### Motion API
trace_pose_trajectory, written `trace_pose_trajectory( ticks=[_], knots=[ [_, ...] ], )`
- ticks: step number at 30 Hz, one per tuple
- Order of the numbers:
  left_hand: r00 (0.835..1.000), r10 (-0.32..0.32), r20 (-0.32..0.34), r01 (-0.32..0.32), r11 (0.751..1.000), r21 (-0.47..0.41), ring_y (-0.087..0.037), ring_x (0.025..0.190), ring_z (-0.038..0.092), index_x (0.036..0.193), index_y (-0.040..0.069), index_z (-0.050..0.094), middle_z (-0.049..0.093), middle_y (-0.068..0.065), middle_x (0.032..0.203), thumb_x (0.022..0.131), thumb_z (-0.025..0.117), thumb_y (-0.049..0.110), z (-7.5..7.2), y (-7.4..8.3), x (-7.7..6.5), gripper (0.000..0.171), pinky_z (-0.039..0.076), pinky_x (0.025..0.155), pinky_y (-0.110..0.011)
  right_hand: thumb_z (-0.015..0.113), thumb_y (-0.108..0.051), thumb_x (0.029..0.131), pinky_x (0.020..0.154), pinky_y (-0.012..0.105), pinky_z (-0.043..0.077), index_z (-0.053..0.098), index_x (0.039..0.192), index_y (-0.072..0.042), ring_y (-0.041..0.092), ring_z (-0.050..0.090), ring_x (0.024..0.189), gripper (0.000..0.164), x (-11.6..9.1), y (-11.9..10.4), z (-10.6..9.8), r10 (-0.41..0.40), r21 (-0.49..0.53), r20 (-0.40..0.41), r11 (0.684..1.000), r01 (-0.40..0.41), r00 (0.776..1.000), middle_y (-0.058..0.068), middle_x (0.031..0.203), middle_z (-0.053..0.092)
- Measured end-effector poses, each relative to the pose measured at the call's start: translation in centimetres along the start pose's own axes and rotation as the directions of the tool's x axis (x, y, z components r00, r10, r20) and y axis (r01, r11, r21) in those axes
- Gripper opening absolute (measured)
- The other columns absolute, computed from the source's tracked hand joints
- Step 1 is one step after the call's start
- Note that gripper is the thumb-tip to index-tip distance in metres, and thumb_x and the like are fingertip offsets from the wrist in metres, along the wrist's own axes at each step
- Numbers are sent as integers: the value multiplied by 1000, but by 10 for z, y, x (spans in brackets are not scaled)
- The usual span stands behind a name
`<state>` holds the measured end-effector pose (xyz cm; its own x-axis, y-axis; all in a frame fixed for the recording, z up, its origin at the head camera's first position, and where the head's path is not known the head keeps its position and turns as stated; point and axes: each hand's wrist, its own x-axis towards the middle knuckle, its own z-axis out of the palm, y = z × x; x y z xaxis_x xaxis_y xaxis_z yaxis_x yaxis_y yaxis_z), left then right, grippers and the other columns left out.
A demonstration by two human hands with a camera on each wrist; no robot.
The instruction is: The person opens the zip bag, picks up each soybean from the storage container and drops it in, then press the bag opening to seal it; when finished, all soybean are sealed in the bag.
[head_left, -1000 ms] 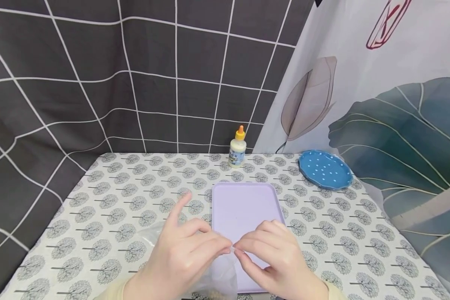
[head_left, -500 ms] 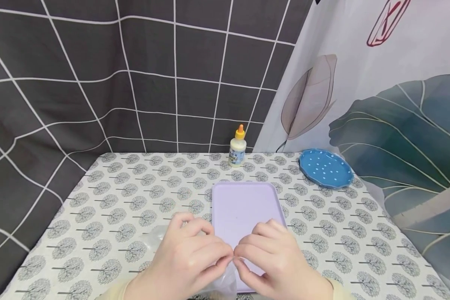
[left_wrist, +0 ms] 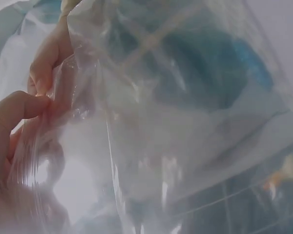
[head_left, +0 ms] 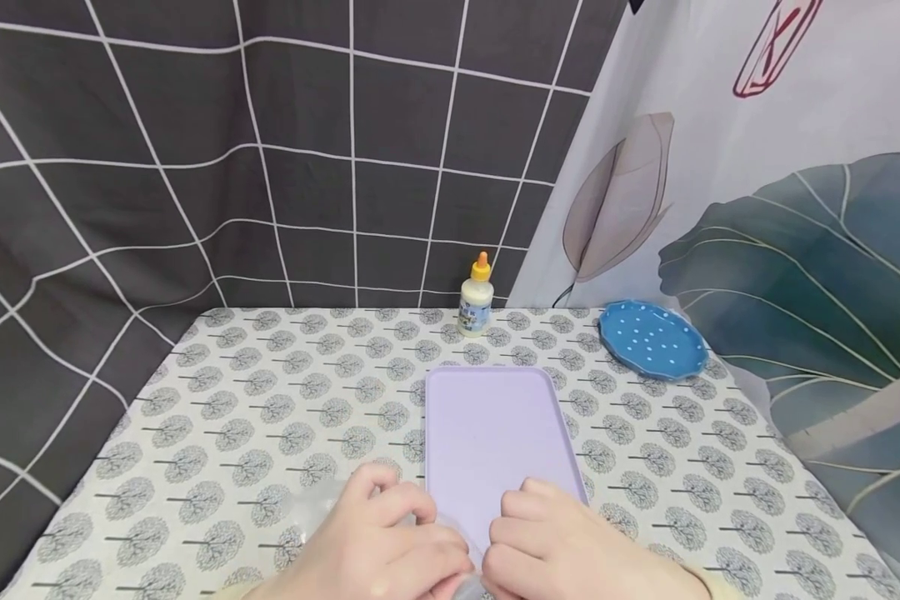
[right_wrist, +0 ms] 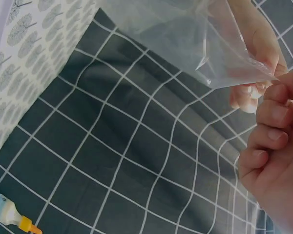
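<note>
A clear plastic bag (left_wrist: 136,131) fills most of the left wrist view, its ridged edge running down the left side. My left hand (head_left: 378,533) pinches that edge between thumb and fingers. Close beside it, my right hand (head_left: 547,542) pinches the same edge, fingers curled in, as the right wrist view shows at the corner of the bag (right_wrist: 205,48). In the head view the hands nearly meet at the bottom, and they hide most of the bag. What lies inside the bag cannot be made out.
A lilac tray (head_left: 495,433) lies just beyond the hands on the tree-print tablecloth (head_left: 217,450). Farther back stands a glue bottle (head_left: 476,300) with an orange tip. At the back right is a blue dotted plate (head_left: 652,340). A dark gridded curtain (head_left: 292,167) hangs behind the table.
Both hands have moved down, nearer the bottom of the head view, still holding the bag. My left little finger, raised one second ago, is now folded in. Tray, bottle and plate stay put.
</note>
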<state>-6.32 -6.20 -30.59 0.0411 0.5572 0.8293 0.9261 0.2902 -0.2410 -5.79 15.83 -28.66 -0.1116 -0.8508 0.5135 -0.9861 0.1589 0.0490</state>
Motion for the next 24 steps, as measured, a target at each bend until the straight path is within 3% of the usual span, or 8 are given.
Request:
trace_pose_trajectory(
  ticks=[4, 11, 16, 20, 24],
  knots=[
    [1000, 6, -6, -6, 1000, 2, -7, 77, 55, 84, 18, 68, 66, 15, 85, 93, 54, 20, -5, 2, -1, 17, 34, 74, -32, 50, -15, 89, 65, 13, 19, 50, 74, -23, 3, 28, 65, 16, -1, 0, -4, -35, -2, -9, 999, 35, 999, -14, 67, 33],
    [1000, -17, -24, 18, 998, 66, -3, 76, 53, 74, 22, 60, 62, 19, 80, 90, 46, 13, -14, 4, -2, 23, 32, 74, -33, 44, -14, 92, 65, 14, 18, 50, 73, -22, 3, 27, 65, 22, -2, 2, -15, -84, -33, -74, 996, 81, 994, -13, 67, 33],
    [997, -22, -68, 23, 1000, 14, -5, 75, 54, 74, 21, 61, 64, 18, 79, 91, 48, 13, -17, 1, -8, 23, 32, 73, -33, 42, -12, 92, 65, 13, 20, 51, 73, -22, 3, 29, 65, 24, -9, 3, -20, -58, 8, -84, 998, 58, 995, -14, 68, 35],
    [994, -23, -104, 23, 1000, -2, -7, 73, 54, 78, 18, 66, 67, 15, 79, 91, 54, 16, -19, -2, -14, 17, 32, 72, -33, 44, -9, 91, 66, 15, 21, 52, 72, -21, 3, 30, 65, 23, -14, 5, -21, -78, 25, -137, 996, 82, 988, -13, 67, 37],
    [992, -66, -104, 64, 998, -16, -8, 72, 54, 78, 17, 66, 66, 14, 78, 87, 54, 13, -26, -3, -17, 16, 33, 73, -35, 45, -5, 86, 68, 18, 22, 52, 69, -19, 5, 31, 63, 22, -20, 8, -21, -105, 16, -218, 994, 111, 970, -12, 65, 37]
  ],
)
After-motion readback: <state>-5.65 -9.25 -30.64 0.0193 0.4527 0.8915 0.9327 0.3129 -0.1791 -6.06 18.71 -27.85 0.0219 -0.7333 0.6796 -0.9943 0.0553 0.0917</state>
